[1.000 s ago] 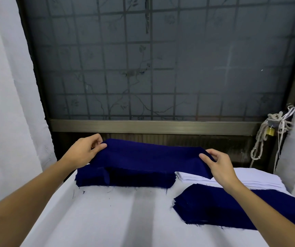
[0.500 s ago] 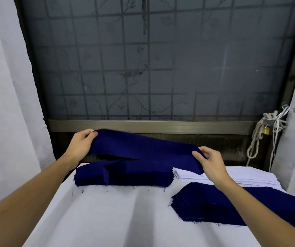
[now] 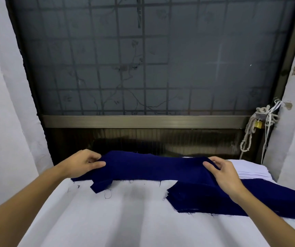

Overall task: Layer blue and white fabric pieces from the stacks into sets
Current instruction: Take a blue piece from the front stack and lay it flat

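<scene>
— Start at the left. What do you see?

— Your left hand [image 3: 84,164] sits at centre left of the frame. Its fingers [image 3: 98,164] are curled and pinch the left end of a blue fabric piece [image 3: 152,168], thumb on top.

— And below that hand?

— A far blue stack [image 3: 80,179] shows just under the piece's left end. One blue corner hangs forward off it onto the white-covered bench [image 3: 125,220]. Loose threads lie on the bench just in front of it.

— Where does the piece run?

— It stretches across the middle of the frame, from one of your hands to the other, low over the far blue stack. I cannot tell whether it touches that stack or hangs just above it.

— The right end?

— Your right hand [image 3: 221,172] grips it at centre right, thumb pressed on the upper face and the other fingers wrapped over the edge. That end lies over the left part of the white stack [image 3: 250,169], which sits at the back right of the bench.

— Anything nearer to you?

— A near blue stack [image 3: 205,198] lies in the lower right, just in front of the white one, and your right forearm crosses over it.

— Behind the bench?

— A dark window [image 3: 152,59] with a grid of bars fills the upper frame. At its right edge hang a knotted rope [image 3: 248,136] and a brass padlock [image 3: 258,124].
</scene>
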`<action>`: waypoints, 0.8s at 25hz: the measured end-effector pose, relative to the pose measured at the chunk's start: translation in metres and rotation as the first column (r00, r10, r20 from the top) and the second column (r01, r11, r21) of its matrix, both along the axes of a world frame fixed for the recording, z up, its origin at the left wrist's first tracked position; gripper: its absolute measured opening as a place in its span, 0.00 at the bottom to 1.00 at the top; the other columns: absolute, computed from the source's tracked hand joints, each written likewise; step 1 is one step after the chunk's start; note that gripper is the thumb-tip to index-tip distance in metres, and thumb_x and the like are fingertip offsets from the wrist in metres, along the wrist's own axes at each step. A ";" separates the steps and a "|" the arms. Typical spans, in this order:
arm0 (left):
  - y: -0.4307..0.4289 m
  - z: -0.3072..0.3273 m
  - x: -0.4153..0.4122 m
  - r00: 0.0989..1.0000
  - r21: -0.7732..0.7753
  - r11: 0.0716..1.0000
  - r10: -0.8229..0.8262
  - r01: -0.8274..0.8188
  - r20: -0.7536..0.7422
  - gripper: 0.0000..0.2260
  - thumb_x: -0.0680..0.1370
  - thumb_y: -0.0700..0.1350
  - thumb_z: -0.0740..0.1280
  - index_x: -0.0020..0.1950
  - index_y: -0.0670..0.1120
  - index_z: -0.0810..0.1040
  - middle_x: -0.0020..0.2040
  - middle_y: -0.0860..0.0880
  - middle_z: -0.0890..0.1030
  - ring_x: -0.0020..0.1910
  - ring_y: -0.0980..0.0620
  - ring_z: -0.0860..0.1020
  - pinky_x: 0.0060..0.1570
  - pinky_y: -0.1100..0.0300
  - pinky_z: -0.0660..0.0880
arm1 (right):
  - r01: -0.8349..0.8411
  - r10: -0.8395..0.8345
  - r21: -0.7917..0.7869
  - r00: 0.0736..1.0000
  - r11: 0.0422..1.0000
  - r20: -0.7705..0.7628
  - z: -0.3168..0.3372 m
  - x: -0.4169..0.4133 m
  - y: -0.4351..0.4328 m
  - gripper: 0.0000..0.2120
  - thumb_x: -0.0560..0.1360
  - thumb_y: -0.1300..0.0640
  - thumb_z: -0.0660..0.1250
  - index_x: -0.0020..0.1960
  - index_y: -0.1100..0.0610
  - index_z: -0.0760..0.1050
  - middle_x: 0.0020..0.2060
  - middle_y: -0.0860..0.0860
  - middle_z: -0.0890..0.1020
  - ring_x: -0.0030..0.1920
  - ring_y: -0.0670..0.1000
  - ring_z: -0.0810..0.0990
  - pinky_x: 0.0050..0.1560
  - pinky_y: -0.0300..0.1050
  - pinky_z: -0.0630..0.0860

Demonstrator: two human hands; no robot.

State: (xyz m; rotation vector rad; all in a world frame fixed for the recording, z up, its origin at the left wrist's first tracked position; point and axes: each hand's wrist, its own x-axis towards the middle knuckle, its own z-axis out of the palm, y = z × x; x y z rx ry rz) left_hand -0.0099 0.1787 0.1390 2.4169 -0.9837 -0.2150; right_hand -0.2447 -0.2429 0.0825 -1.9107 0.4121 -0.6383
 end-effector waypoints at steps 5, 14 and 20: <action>-0.010 -0.023 -0.034 0.950 -0.475 0.837 0.154 -0.272 -0.273 0.07 0.83 0.49 0.66 0.50 0.48 0.82 0.48 0.49 0.86 0.48 0.47 0.85 0.45 0.54 0.81 | -0.012 0.012 0.004 1.000 1.000 -0.023 -0.004 -0.031 -0.008 0.06 0.81 0.53 0.67 0.51 0.44 0.82 0.44 0.40 0.86 0.46 0.44 0.85 0.39 0.36 0.81; -0.024 -0.122 -0.112 0.869 -0.497 0.720 0.336 -0.485 -0.362 0.16 0.83 0.52 0.65 0.40 0.42 0.77 0.34 0.50 0.80 0.35 0.50 0.77 0.40 0.54 0.69 | -0.063 0.076 0.142 0.993 0.988 -0.087 -0.058 -0.091 -0.023 0.10 0.77 0.49 0.70 0.45 0.55 0.86 0.46 0.52 0.88 0.47 0.52 0.87 0.50 0.48 0.81; -0.016 -0.177 -0.119 0.877 -0.302 0.825 0.428 -0.477 -0.216 0.16 0.82 0.45 0.68 0.36 0.42 0.72 0.34 0.49 0.76 0.36 0.48 0.73 0.40 0.53 0.66 | -0.020 0.044 0.139 0.984 0.990 -0.171 -0.110 -0.113 -0.016 0.16 0.74 0.46 0.72 0.35 0.58 0.80 0.39 0.55 0.87 0.43 0.52 0.86 0.41 0.37 0.78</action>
